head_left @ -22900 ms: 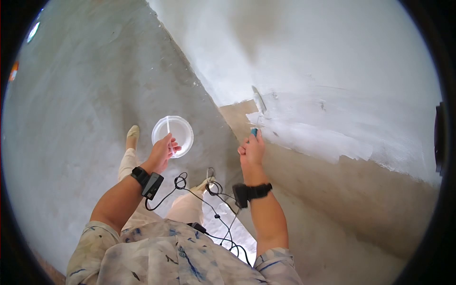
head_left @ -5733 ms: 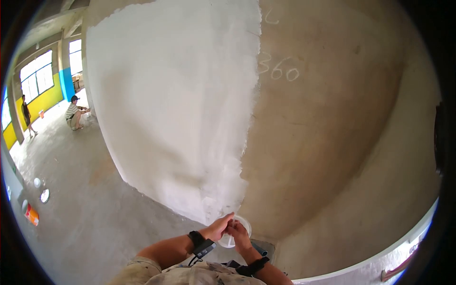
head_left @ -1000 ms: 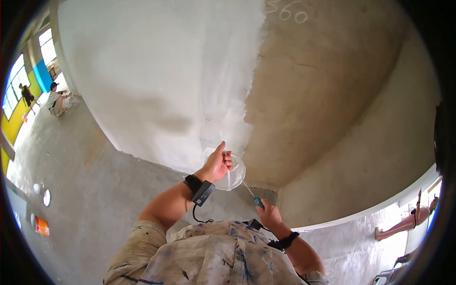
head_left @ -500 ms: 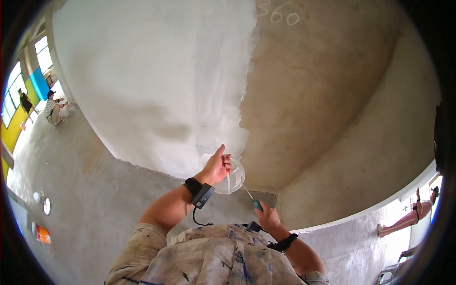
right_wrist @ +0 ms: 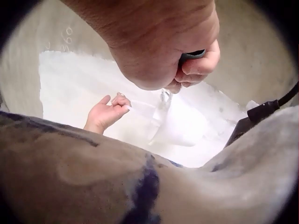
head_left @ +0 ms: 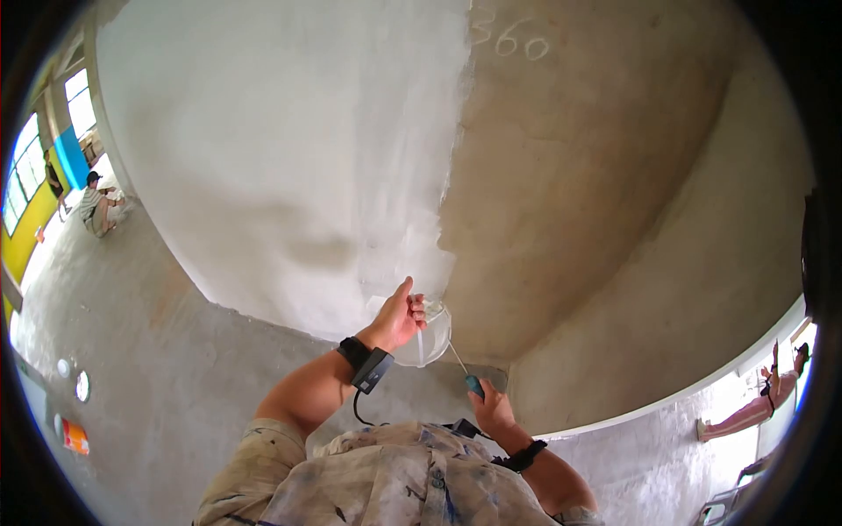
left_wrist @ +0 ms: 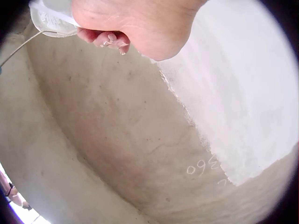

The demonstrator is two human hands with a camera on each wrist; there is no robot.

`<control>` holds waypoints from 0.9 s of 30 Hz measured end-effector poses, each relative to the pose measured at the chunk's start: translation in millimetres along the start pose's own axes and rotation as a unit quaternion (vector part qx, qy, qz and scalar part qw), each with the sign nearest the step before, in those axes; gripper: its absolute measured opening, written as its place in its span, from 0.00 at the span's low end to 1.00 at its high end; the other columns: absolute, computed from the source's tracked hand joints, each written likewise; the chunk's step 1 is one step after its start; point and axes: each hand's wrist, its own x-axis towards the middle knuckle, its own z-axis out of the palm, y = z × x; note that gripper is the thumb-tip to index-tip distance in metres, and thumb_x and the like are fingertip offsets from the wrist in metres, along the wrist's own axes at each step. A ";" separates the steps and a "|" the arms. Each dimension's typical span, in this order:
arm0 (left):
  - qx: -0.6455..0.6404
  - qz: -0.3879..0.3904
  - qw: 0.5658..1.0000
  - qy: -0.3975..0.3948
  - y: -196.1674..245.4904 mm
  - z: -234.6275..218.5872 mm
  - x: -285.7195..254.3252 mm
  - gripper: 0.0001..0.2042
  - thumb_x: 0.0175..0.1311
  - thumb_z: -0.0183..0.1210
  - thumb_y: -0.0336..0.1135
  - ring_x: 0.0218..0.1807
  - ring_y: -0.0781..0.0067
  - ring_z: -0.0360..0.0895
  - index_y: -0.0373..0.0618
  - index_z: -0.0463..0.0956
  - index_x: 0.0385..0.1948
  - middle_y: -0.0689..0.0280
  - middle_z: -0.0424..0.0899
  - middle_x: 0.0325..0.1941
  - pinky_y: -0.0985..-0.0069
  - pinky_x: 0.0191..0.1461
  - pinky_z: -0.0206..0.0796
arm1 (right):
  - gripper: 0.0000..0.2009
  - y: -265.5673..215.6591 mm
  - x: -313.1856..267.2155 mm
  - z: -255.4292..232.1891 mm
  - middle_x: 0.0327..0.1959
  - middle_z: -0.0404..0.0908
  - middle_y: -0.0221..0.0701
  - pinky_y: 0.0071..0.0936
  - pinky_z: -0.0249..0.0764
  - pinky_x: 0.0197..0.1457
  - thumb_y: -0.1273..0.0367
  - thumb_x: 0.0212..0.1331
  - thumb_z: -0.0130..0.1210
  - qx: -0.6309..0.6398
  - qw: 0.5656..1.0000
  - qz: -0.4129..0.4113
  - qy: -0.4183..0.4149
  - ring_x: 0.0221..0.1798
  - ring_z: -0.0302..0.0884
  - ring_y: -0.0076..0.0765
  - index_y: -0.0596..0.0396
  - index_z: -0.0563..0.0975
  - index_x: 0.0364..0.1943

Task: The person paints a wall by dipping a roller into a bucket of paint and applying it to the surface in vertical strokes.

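My left hand [head_left: 399, 320] grips the white strap handle of a translucent white plastic bucket [head_left: 427, 349], which hangs in front of me near the foot of the wall. White paint marks those fingertips in the left wrist view. My right hand [head_left: 495, 410] is curled round the teal grip of a paint roller [head_left: 474, 386], lower and to the right. From the grip, the roller's thin metal rod runs up to the bucket's right rim. The roller head is hidden at the bucket. Inside the bucket [left_wrist: 53, 22], whitish paint shows in the left wrist view.
White paint [head_left: 263, 131] covers the wall's left part; bare brown plaster [head_left: 596, 158] with a chalked "360" lies right. An orange-and-white bucket [head_left: 74, 437] stands on the floor at left. One person [head_left: 95, 206] crouches far left; another person [head_left: 759, 408] is at right.
Earlier the roller was against the low wall, then both hands met at the bucket. Over the last second the hands and bucket sit slightly lower in view; both grips are unchanged.
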 end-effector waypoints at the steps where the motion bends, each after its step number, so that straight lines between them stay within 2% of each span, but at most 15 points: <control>1: 0.000 0.001 1.000 -0.002 1.5 -0.4 1.3 0.20 0.63 0.47 0.57 0.18 0.82 0.58 0.50 0.66 0.23 0.78 0.58 0.14 0.77 0.28 0.55 | 0.14 3.2 2.4 0.4 0.37 0.76 0.50 0.44 0.71 0.40 0.65 0.55 0.53 -0.001 1.000 0.002 -0.006 0.39 0.73 0.60 0.59 0.71 0.43; 3: -0.003 0.002 1.000 -0.008 2.1 -0.5 0.0 0.20 0.63 0.47 0.57 0.18 0.81 0.58 0.50 0.66 0.23 0.78 0.58 0.14 0.77 0.28 0.55 | 0.15 8.1 -1.1 2.3 0.37 0.76 0.50 0.44 0.71 0.40 0.65 0.55 0.53 -0.002 1.000 0.006 -0.010 0.39 0.73 0.60 0.59 0.71 0.43; 5: -0.002 -0.004 1.000 -0.006 2.1 -1.8 -1.5 0.20 0.63 0.47 0.57 0.18 0.82 0.58 0.50 0.66 0.23 0.78 0.58 0.14 0.77 0.28 0.55 | 0.15 13.4 -3.3 7.6 0.36 0.76 0.50 0.45 0.71 0.39 0.65 0.55 0.53 -0.056 0.998 -0.017 -0.001 0.39 0.73 0.61 0.59 0.71 0.43; 9: 0.001 0.000 1.000 -0.001 5.2 1.3 -3.1 0.20 0.63 0.46 0.57 0.18 0.82 0.58 0.50 0.66 0.23 0.78 0.58 0.14 0.77 0.28 0.55 | 0.14 12.5 -3.8 8.7 0.36 0.75 0.51 0.45 0.71 0.38 0.64 0.55 0.53 -0.019 1.000 -0.013 0.007 0.39 0.73 0.61 0.57 0.72 0.43; 11: 0.001 0.000 1.000 -0.001 3.3 -2.8 -1.8 0.20 0.63 0.46 0.57 0.18 0.81 0.58 0.50 0.65 0.23 0.78 0.58 0.14 0.77 0.28 0.55 | 0.15 4.4 -2.7 2.7 0.36 0.76 0.51 0.46 0.71 0.38 0.64 0.54 0.54 -0.022 0.999 0.035 -0.030 0.39 0.73 0.61 0.56 0.72 0.43; 12: -0.002 -0.002 1.000 0.000 4.2 -3.0 -1.3 0.20 0.63 0.46 0.57 0.18 0.81 0.58 0.50 0.65 0.23 0.78 0.57 0.14 0.77 0.28 0.55 | 0.15 7.7 0.8 4.0 0.36 0.76 0.51 0.46 0.71 0.38 0.64 0.54 0.54 -0.023 0.999 0.033 -0.029 0.39 0.73 0.61 0.56 0.72 0.43; 14: -0.005 0.004 1.000 0.003 4.9 -2.5 0.8 0.20 0.63 0.46 0.57 0.18 0.81 0.58 0.50 0.66 0.23 0.78 0.58 0.14 0.77 0.28 0.55 | 0.14 17.8 2.7 7.4 0.33 0.77 0.50 0.45 0.70 0.36 0.64 0.54 0.53 0.008 1.000 -0.019 0.009 0.36 0.74 0.61 0.56 0.72 0.43; 18: -0.015 0.011 1.000 0.012 4.5 -6.3 1.7 0.20 0.63 0.47 0.56 0.18 0.81 0.58 0.49 0.66 0.22 0.78 0.59 0.14 0.77 0.28 0.55 | 0.12 9.5 21.1 -1.2 0.30 0.76 0.52 0.48 0.70 0.34 0.65 0.54 0.53 0.043 0.997 -0.020 0.056 0.35 0.72 0.64 0.58 0.72 0.38; 20: -0.028 0.009 0.999 0.015 8.5 -8.5 0.7 0.20 0.63 0.47 0.57 0.18 0.80 0.58 0.49 0.66 0.22 0.77 0.59 0.14 0.77 0.29 0.55 | 0.13 9.0 40.6 -9.4 0.26 0.76 0.49 0.43 0.71 0.30 0.65 0.55 0.52 0.068 0.995 0.036 0.065 0.29 0.76 0.57 0.60 0.72 0.39; 21: -0.040 0.008 0.999 0.019 9.5 -10.3 0.1 0.21 0.63 0.47 0.57 0.19 0.79 0.59 0.49 0.66 0.23 0.77 0.59 0.14 0.77 0.29 0.54 | 0.13 4.8 51.6 -15.9 0.26 0.76 0.49 0.43 0.71 0.30 0.65 0.55 0.52 0.068 0.995 0.036 0.063 0.29 0.76 0.57 0.60 0.72 0.39; 23: -0.044 0.015 0.998 0.032 10.5 -15.1 -0.9 0.21 0.63 0.47 0.57 0.19 0.79 0.58 0.48 0.66 0.23 0.77 0.60 0.14 0.77 0.29 0.55 | 0.09 -8.9 79.7 -32.8 0.14 0.68 0.29 0.25 0.62 0.16 0.65 0.58 0.50 0.232 0.966 0.069 0.091 0.14 0.67 0.24 0.57 0.71 0.31; 25: -0.046 0.023 0.998 0.045 13.0 -21.2 -3.9 0.21 0.63 0.47 0.57 0.19 0.79 0.58 0.48 0.66 0.23 0.76 0.60 0.15 0.77 0.29 0.55 | 0.12 -42.7 98.7 -61.5 0.16 0.68 0.28 0.23 0.61 0.16 0.67 0.59 0.49 0.303 0.944 0.094 0.093 0.15 0.65 0.21 0.61 0.71 0.41; 27: -0.064 0.036 0.996 0.050 16.9 -34.0 -11.7 0.21 0.63 0.47 0.57 0.20 0.78 0.58 0.47 0.66 0.23 0.76 0.59 0.15 0.77 0.30 0.56 | 0.11 -56.2 123.3 -72.4 0.15 0.67 0.26 0.22 0.59 0.14 0.67 0.60 0.47 0.336 0.933 0.073 0.108 0.13 0.63 0.20 0.60 0.71 0.42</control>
